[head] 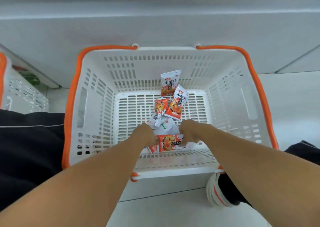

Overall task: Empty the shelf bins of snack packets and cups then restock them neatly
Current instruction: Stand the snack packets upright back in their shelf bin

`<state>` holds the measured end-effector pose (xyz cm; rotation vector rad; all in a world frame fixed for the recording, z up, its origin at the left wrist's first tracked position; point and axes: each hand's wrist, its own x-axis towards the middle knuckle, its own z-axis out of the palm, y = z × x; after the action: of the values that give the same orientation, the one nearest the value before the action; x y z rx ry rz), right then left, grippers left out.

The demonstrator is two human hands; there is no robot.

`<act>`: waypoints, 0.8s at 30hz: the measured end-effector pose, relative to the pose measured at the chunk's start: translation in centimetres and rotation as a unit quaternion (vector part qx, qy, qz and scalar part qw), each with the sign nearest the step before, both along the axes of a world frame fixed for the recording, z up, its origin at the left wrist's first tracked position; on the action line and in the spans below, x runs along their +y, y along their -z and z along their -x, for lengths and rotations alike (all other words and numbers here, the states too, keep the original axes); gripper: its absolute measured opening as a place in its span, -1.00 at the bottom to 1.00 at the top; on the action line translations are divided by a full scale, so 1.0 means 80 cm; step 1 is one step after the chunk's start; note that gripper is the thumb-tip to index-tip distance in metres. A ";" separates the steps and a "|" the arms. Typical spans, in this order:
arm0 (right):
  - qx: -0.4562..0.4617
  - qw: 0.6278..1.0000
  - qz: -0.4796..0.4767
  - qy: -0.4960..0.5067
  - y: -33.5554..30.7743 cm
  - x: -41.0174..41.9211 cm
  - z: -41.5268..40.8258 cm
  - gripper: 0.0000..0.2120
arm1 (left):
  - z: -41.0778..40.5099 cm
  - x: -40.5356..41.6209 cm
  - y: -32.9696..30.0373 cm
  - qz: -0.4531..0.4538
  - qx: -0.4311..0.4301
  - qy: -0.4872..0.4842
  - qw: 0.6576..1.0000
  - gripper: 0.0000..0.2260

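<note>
A white slotted basket (97,95) with orange handles stands on the floor below me. Several red-and-white snack packets lie on its bottom. One packet (167,81) leans on the far wall, another (176,104) lies just before it, and a third (159,111) sits to its left. Both my hands reach down inside near the front wall. My left hand (145,134) and my right hand (191,131) grip the two ends of a red packet (170,143). More packets lie half hidden under my hands.
A second white basket (20,92) with an orange handle holds green and red items at the far left. A white shelf base (155,28) runs behind the baskets. My dark trouser leg (29,140) is at left, my shoe (220,190) at lower right.
</note>
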<state>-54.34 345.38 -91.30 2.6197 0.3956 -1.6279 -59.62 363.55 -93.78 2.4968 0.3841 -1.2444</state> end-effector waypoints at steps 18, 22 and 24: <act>-0.027 0.965 -0.095 0.244 -0.061 -0.076 -0.024 -0.46 | 0.012 -0.020 -0.020 0.050 -0.002 -0.041 0.998 -0.65; -0.010 0.980 -0.118 0.163 -0.125 -0.078 -0.052 -0.77 | -0.008 -0.016 -0.097 0.139 0.074 -0.087 0.984 -0.82; 0.000 0.987 -0.128 0.100 -0.184 -0.070 -0.075 -0.84 | -0.031 -0.008 -0.154 0.158 0.060 -0.057 0.984 -0.89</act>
<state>-48.37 339.77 -76.59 2.9334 0.3748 -1.7388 -57.13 362.90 -81.44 2.1124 0.3253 -1.3001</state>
